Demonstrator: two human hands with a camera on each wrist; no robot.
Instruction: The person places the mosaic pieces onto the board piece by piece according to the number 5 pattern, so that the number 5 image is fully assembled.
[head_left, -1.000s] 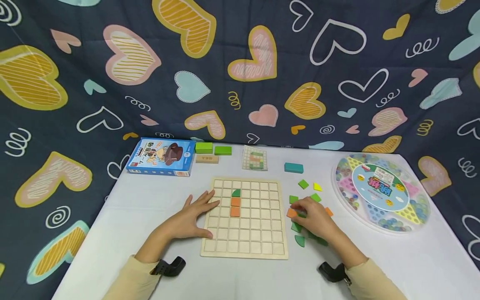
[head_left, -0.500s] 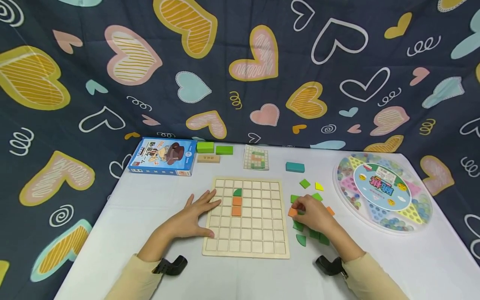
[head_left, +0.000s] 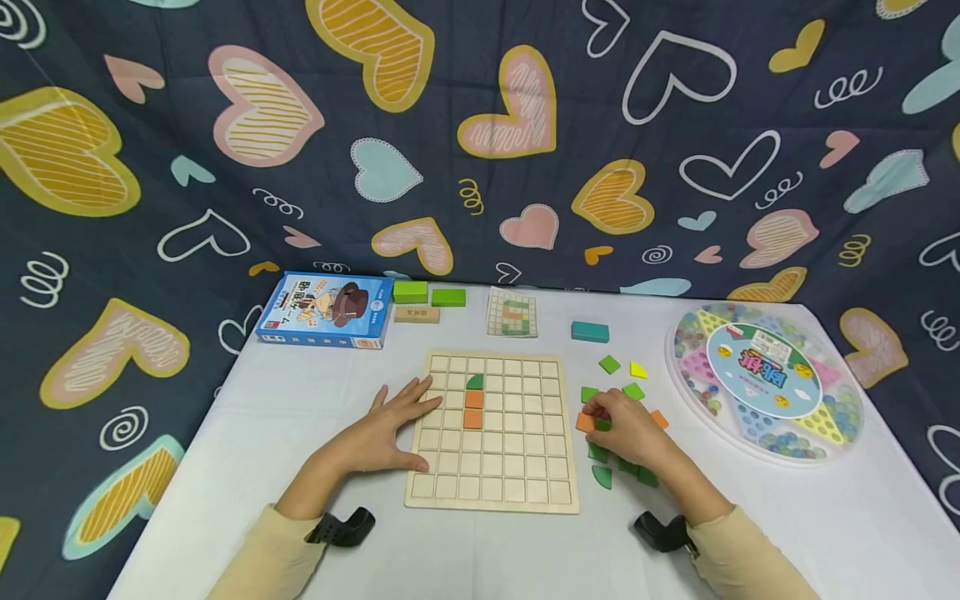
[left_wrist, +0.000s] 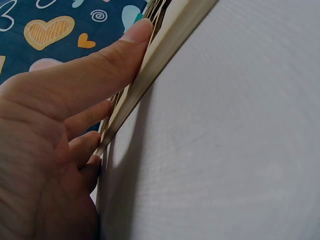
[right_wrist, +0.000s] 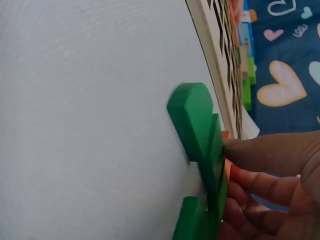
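Pinched between right hand [head_left: 626, 429] thumb and fingertips just off the right edge of the wooden grid board [head_left: 495, 492]: an orange square tile [head_left: 585, 422], apparently being lifted from the loose green tiles [head_left: 611, 467] on the white table [head_left: 225, 450]. Spread flat along the board's left edge, fingers straight and holding nothing: left hand [head_left: 386, 429], seemingly steadying it. Already seated near the board's far edge: a green piece above two orange squares [head_left: 473, 408]. At the table's far edge: a pattern card [head_left: 511, 313].
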